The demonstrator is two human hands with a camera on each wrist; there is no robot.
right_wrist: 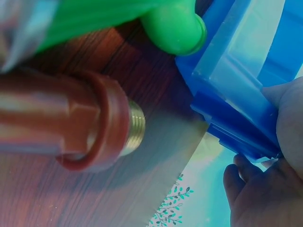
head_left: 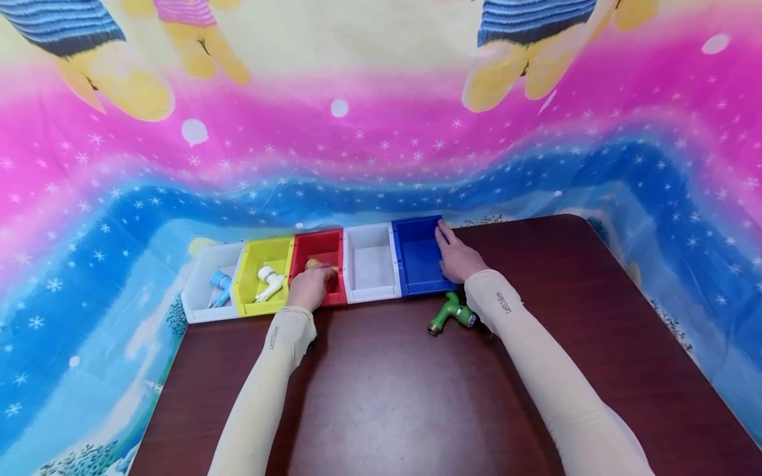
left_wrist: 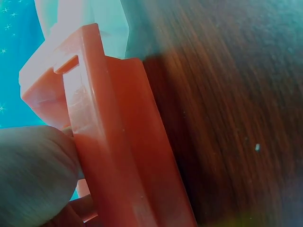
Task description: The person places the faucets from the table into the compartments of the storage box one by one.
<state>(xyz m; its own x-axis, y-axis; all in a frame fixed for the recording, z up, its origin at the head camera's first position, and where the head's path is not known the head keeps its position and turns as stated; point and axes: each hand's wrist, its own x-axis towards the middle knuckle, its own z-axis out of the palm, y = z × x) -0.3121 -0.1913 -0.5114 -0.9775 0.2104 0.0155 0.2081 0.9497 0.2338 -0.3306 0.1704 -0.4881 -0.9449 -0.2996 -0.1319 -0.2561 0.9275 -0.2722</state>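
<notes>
My left hand (head_left: 308, 288) reaches over the front wall of the red bin (head_left: 335, 239). Beside its fingers a yellowish tap (head_left: 312, 263) shows partly; the hand covers the rest, so its hold is unclear. In the left wrist view the thumb (left_wrist: 38, 175) and fingers pass behind the red wall (left_wrist: 113, 142). At the row's right end my right hand (head_left: 461, 259) grips the side wall of the blue bin (head_left: 419, 254), thumb at the rim, fingers outside. Near that bin lie a green tap (head_left: 452, 313) and, in the right wrist view, a reddish-brown tap (right_wrist: 90, 123) with brass thread.
Left of the red bin stand a yellow bin (head_left: 253, 254) with a white tap (head_left: 269, 284) and a white bin (head_left: 199, 271) with a blue tap (head_left: 221, 285). Another white bin (head_left: 372, 291) separates red from blue. A patterned cloth (head_left: 381, 158) rises behind the brown table (head_left: 381, 396).
</notes>
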